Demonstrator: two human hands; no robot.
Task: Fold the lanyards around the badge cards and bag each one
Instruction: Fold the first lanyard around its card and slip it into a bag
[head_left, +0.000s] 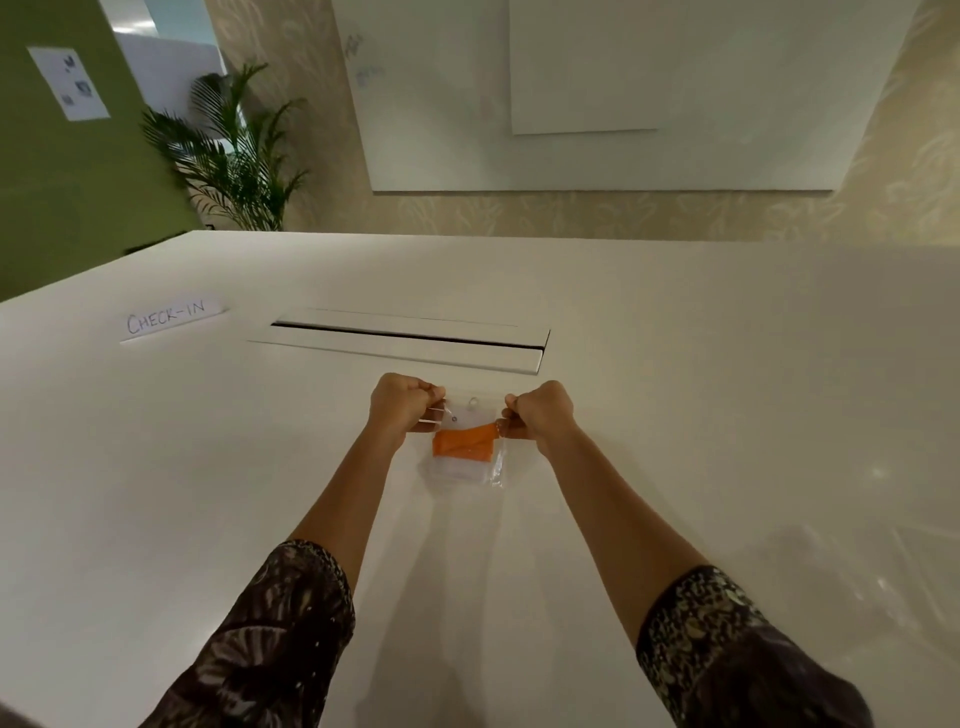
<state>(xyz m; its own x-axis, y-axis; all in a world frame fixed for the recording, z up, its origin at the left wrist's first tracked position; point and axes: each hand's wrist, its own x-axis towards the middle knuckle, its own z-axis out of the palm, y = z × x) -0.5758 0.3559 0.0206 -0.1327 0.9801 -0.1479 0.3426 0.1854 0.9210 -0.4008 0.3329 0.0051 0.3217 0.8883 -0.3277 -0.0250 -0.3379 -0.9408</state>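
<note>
A clear plastic bag (496, 467) hangs between my two hands over the white table (701, 389). Inside it sits a white badge card (467, 415) with an orange lanyard (462, 442) folded around its middle. My left hand (400, 402) pinches the bag's top left corner with curled fingers. My right hand (540, 410) pinches the top right corner the same way. The bag's lower part rests on or just above the tabletop; I cannot tell which.
A long cable slot with a raised lid (410, 338) runs across the table just beyond my hands. A paper sign reading CHECK-IN (171, 318) lies at the far left. Faint clear bags (872, 571) lie at the right. A potted palm (234, 156) stands behind the table.
</note>
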